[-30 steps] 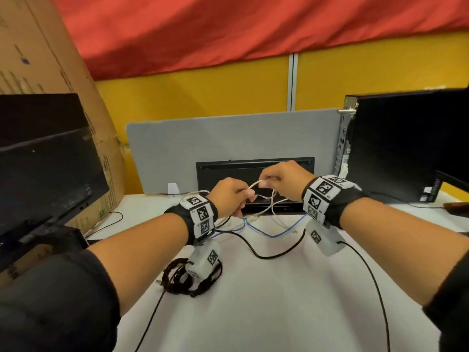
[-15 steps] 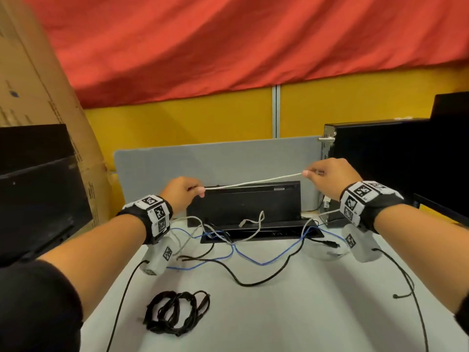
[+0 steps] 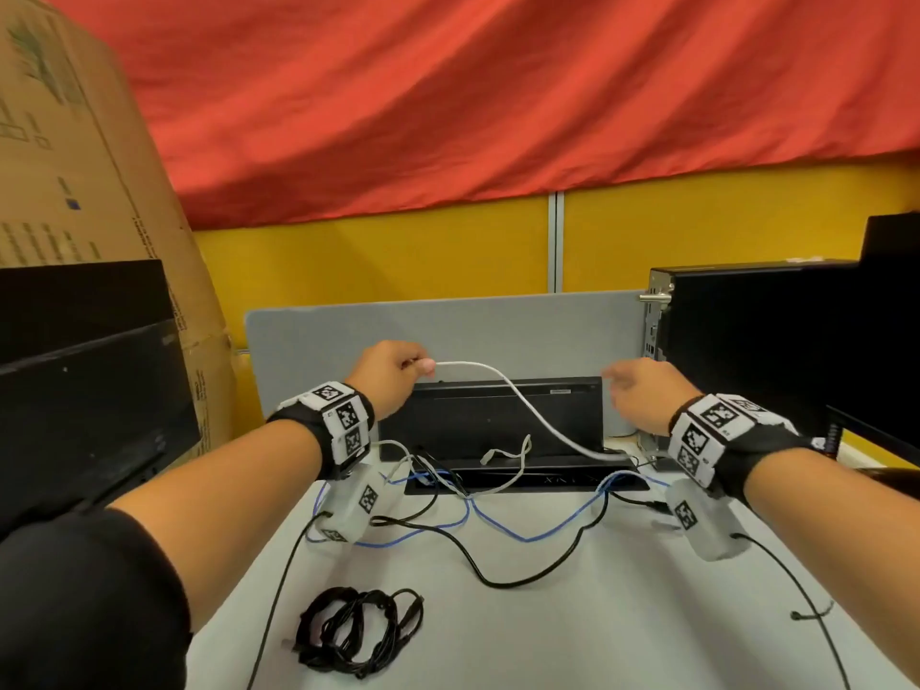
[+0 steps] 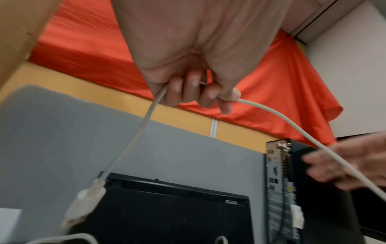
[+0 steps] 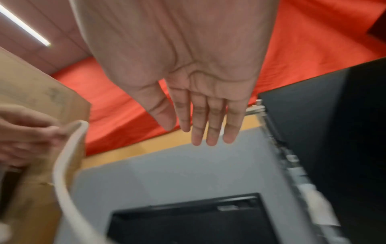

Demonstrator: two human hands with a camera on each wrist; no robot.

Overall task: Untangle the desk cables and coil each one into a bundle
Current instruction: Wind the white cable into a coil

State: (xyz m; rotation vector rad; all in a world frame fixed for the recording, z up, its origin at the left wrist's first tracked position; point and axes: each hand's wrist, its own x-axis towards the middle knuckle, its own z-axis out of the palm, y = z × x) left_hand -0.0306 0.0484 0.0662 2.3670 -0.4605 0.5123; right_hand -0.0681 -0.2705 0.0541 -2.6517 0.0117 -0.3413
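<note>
My left hand (image 3: 398, 367) is raised above the desk and grips a white cable (image 3: 527, 410), which sags from it down to the right, toward the black cable tray (image 3: 527, 478). In the left wrist view its fingers (image 4: 194, 92) curl round the white cable (image 4: 292, 125), and the connector end (image 4: 83, 203) dangles below. My right hand (image 3: 642, 390) hovers to the right, fingers (image 5: 208, 122) straight and holding nothing. A blue cable (image 3: 527, 532) and a black cable (image 3: 498, 575) lie tangled on the desk. A coiled black bundle (image 3: 356, 629) lies at the front left.
A black box (image 3: 490, 415) stands before the grey divider (image 3: 448, 331). A black computer tower (image 3: 756, 341) is on the right, a monitor (image 3: 84, 390) and a cardboard box (image 3: 74, 156) on the left. Thin black wrist-camera leads (image 3: 816, 615) trail over the white desk (image 3: 597, 639).
My right hand has let go of the white cable and opened. The cable, stretched taut between both hands before, now sags from my left hand down to the tray.
</note>
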